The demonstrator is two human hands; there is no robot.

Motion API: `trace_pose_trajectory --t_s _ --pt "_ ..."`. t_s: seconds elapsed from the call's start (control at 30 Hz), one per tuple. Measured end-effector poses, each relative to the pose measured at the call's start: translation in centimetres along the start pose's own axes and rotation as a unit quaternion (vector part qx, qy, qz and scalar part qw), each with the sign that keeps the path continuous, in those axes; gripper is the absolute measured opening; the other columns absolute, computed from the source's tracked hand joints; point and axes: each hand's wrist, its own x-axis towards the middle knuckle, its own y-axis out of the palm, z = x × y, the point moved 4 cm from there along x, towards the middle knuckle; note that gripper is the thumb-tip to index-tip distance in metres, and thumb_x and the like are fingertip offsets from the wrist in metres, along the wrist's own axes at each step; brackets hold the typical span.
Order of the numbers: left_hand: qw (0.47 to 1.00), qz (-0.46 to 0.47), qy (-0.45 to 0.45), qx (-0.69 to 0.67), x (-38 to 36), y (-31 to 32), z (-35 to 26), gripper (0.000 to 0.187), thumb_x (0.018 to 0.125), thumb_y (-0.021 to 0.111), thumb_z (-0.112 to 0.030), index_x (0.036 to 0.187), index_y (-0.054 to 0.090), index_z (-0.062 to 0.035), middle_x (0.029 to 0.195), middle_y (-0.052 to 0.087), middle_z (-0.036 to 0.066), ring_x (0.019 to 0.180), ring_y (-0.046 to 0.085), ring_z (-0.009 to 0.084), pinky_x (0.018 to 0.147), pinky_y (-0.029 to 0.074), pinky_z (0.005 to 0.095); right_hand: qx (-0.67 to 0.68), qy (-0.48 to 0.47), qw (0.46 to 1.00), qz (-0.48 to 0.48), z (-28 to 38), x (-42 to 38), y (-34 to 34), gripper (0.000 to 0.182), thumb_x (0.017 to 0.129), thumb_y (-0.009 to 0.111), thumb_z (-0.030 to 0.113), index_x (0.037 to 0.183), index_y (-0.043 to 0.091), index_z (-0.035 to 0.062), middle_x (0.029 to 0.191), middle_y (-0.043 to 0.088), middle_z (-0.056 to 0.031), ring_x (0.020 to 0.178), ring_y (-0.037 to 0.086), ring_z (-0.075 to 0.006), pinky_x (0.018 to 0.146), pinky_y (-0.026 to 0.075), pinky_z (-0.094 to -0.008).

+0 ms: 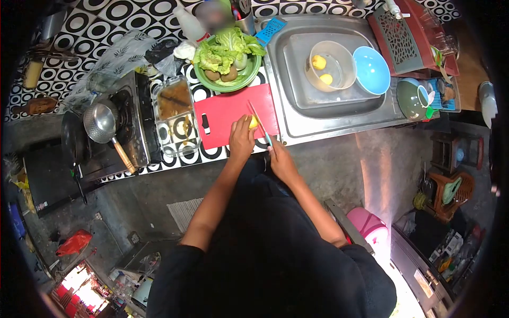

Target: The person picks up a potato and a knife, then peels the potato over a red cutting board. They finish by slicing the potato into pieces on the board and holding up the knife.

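Observation:
On the red cutting board (pixel 225 111), my left hand (pixel 241 139) holds a small yellow piece of food (pixel 253 123), whose exact kind I cannot make out. My right hand (pixel 282 160) grips a knife (pixel 262 126) by its light blue-green handle. The blade points away from me and lies against the right side of the yellow piece. Fingers of the left hand partly cover that piece. Two similar yellow pieces (pixel 326 79) sit in a clear plastic bowl (pixel 344 61) in the sink.
Behind the board stands a green basin (pixel 254 71) with lettuce (pixel 233 45) and brown round items. A compartmented container (pixel 177 116) and a stove with a strainer (pixel 101 122) are to the left. The sink (pixel 302 114) and a blue bowl (pixel 374 69) lie right.

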Motion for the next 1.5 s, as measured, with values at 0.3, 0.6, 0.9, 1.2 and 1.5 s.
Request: trace_pose_trajectory --t_s 0.3,0.6,0.9,1.2,1.5 --pt "0.999 -0.022 -0.024 0.007 -0.1 0.2 -0.7 0.037 0.085 0.069 -0.001 0.122 0.062 0.003 0.125 0.065 0.02 0.105 0.062 0.0401 0.092 0.051 0.0459 0.034 0.023 0.997 0.068 1.1 -0.3 -0.8 0.044 0.103 0.047 0.01 0.145 0.041 -0.0011 0.111 0.058 -0.03 0.102 0.057 -0.0494 0.089 0.045 -0.0529" --pt "0.998 -0.041 -0.035 0.022 -0.6 0.7 -0.7 0.036 0.085 0.07 -0.001 0.12 0.064 0.0072 0.123 0.064 0.023 0.106 0.061 0.0403 0.093 0.051 0.0458 0.026 0.101 0.988 0.112 1.8 0.7 -1.3 0.039 0.104 0.047 0.011 0.14 0.048 -0.0053 0.122 0.061 -0.0309 0.114 0.059 -0.0463 0.097 0.046 -0.0502" --pt "0.997 -0.052 -0.047 0.021 -0.9 1.1 -0.4 0.037 0.085 0.07 -0.002 0.12 0.065 0.0061 0.125 0.064 0.021 0.106 0.062 0.0396 0.093 0.051 0.0451 0.018 0.081 0.99 0.118 1.7 2.4 -1.0 0.038 0.103 0.046 0.008 0.138 0.049 -0.0078 0.12 0.061 -0.033 0.114 0.058 -0.0473 0.099 0.045 -0.0499" --pt "0.997 -0.063 -0.03 0.024 -1.0 1.2 -0.3 0.038 0.086 0.07 -0.004 0.122 0.065 0.0052 0.125 0.064 0.021 0.104 0.062 0.0388 0.09 0.052 0.0447 0.024 0.096 0.987 0.124 0.9 3.2 -0.5 0.037 0.102 0.047 0.008 0.137 0.05 -0.0057 0.117 0.061 -0.0339 0.114 0.057 -0.0475 0.097 0.044 -0.052" --pt "0.997 -0.069 -0.042 0.018 -0.9 1.3 -0.4 0.037 0.085 0.072 -0.001 0.12 0.065 0.0052 0.123 0.066 0.024 0.104 0.063 0.0407 0.091 0.052 0.0452 0.041 0.094 0.988 0.116 0.1 2.5 -1.2 0.037 0.101 0.048 0.008 0.135 0.05 -0.0071 0.107 0.063 -0.0371 0.104 0.061 -0.0518 0.09 0.048 -0.0541"
